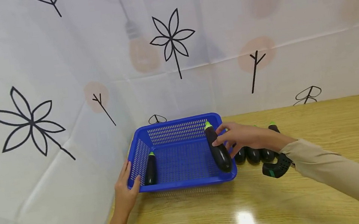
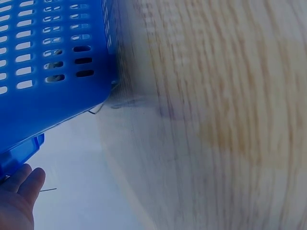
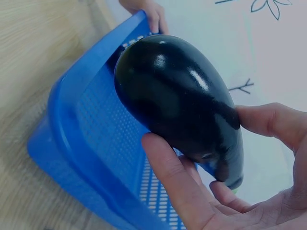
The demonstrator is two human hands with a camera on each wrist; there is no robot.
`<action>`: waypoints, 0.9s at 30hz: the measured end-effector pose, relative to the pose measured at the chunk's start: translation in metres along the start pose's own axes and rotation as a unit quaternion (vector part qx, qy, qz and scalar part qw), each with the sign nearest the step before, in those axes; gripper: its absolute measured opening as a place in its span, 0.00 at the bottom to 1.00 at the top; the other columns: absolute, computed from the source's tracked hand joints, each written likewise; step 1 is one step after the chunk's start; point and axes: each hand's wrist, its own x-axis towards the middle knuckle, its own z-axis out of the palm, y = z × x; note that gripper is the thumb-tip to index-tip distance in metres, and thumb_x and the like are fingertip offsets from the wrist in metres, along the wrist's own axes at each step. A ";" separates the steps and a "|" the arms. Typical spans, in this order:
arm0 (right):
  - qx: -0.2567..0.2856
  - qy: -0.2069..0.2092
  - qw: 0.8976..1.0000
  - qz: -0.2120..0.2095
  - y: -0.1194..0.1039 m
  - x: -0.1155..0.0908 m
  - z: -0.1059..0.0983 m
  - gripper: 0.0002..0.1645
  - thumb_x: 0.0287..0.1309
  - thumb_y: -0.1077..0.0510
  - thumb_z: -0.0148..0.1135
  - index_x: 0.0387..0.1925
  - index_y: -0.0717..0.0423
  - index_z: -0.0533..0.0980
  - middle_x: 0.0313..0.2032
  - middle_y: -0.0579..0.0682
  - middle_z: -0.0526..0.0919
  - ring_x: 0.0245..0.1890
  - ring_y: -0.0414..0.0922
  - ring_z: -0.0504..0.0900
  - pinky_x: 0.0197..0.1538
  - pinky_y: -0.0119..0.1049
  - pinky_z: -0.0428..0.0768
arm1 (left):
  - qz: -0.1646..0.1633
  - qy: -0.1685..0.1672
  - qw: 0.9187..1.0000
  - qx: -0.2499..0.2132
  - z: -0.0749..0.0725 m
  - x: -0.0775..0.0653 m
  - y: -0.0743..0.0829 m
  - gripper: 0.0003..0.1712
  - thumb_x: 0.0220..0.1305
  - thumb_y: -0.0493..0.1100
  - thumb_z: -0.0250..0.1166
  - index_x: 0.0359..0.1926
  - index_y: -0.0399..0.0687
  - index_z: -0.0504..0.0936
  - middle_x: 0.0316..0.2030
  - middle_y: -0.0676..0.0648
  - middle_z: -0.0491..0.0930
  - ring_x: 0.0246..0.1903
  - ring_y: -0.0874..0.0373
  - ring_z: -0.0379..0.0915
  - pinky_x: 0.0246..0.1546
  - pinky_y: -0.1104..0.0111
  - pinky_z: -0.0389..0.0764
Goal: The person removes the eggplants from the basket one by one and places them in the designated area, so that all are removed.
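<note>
My right hand (image 1: 240,136) holds a dark eggplant (image 1: 219,152) by its side between thumb and fingers, above the right end of a blue plastic basket (image 1: 189,183). Its green stem end points to the back; in the right wrist view the glossy round end of the eggplant (image 3: 168,91) faces the camera. My left hand (image 1: 126,189) grips the basket's left rim near the front corner, and part of it shows low in the left wrist view (image 2: 21,194). Inside the basket, another eggplant (image 1: 151,170) lies along the left wall.
Several more eggplants (image 1: 253,155) lie side by side on the wooden table (image 1: 193,216), right of the basket and partly hidden behind the right hand and forearm. A white patterned cloth (image 1: 213,84) hangs behind the table and along its left side.
</note>
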 end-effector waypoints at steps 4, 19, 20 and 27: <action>0.007 0.005 1.000 0.001 0.005 -0.005 -0.006 0.41 0.56 0.51 0.65 0.63 0.63 0.56 0.35 0.58 0.76 0.28 0.49 0.78 0.38 0.47 0.82 | -0.003 0.001 1.000 0.003 -0.001 0.000 0.000 0.35 0.58 0.34 0.63 0.66 0.31 0.64 0.66 0.36 0.61 0.61 0.37 0.62 0.52 0.43 0.66; 0.029 0.003 1.000 -0.010 0.011 -0.025 -0.011 0.37 0.59 0.52 0.62 0.60 0.65 0.54 0.44 0.58 0.73 0.28 0.48 0.76 0.36 0.47 0.81 | -0.015 -0.004 1.000 0.001 -0.003 -0.001 0.000 0.35 0.58 0.35 0.63 0.66 0.33 0.64 0.67 0.38 0.61 0.63 0.39 0.60 0.58 0.50 0.63; 0.030 0.002 1.000 -0.011 0.012 -0.025 -0.011 0.37 0.60 0.52 0.62 0.60 0.65 0.54 0.43 0.58 0.74 0.29 0.49 0.77 0.37 0.47 0.81 | -0.016 -0.003 1.000 0.001 -0.003 -0.001 0.000 0.35 0.58 0.35 0.63 0.66 0.33 0.64 0.67 0.39 0.61 0.63 0.39 0.60 0.59 0.53 0.63; 0.034 0.006 0.999 -0.002 0.017 -0.032 -0.017 0.37 0.60 0.53 0.61 0.60 0.65 0.53 0.44 0.59 0.77 0.34 0.51 0.81 0.37 0.47 0.81 | -0.014 -0.002 1.000 0.003 -0.003 -0.001 0.000 0.35 0.58 0.35 0.63 0.66 0.32 0.64 0.67 0.38 0.61 0.63 0.39 0.61 0.57 0.52 0.63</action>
